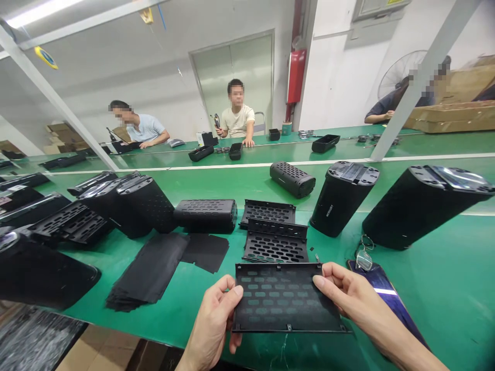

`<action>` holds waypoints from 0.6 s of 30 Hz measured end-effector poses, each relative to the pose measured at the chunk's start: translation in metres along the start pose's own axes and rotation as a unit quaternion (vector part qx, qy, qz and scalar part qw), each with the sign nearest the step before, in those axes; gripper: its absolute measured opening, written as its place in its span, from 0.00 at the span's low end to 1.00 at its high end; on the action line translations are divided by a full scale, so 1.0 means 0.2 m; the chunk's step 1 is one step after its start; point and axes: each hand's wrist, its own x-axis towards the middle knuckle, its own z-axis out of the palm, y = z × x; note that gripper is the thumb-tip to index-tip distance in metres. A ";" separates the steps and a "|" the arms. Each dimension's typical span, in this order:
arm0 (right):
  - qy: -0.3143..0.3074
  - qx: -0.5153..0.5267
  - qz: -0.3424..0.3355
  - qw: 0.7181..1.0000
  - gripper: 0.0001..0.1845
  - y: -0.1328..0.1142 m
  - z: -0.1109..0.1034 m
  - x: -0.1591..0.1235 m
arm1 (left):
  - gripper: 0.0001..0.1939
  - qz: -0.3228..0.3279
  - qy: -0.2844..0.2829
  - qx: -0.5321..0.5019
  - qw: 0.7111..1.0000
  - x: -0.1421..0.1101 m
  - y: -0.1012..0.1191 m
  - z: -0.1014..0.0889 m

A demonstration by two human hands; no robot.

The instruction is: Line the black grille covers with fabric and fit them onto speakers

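Between both hands I hold a black slotted speaker grille panel (288, 301), its inner face towards me, with dark mesh showing over the slots. My left hand (216, 314) grips its left edge, thumb on the front. My right hand (342, 288) pinches the upper right corner. Just behind lie two more slotted panels, a nearer one (276, 246) and a farther one (267, 212). To the left is a fanned stack of black sheets (149, 270), with further loose sheets (204, 251) beside it.
Black housings stand right (344, 198) and far right (421, 206); several more crowd the left. A phone (390, 299) with glasses (364, 257) lies by my right forearm. A green conveyor (216, 180) runs behind the bench. Co-workers sit across it. A slanted post (421, 82) rises at right.
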 end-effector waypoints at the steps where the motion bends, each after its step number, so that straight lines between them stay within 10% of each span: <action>1: 0.002 -0.002 -0.001 1.000 0.31 0.00 0.00 0.00 | 0.27 0.000 0.004 -0.003 1.000 0.00 0.00 0.01; 18: -0.006 0.053 0.009 0.999 0.29 0.01 -0.03 -0.03 | 0.23 0.015 0.003 -0.047 0.999 -0.06 0.00 0.04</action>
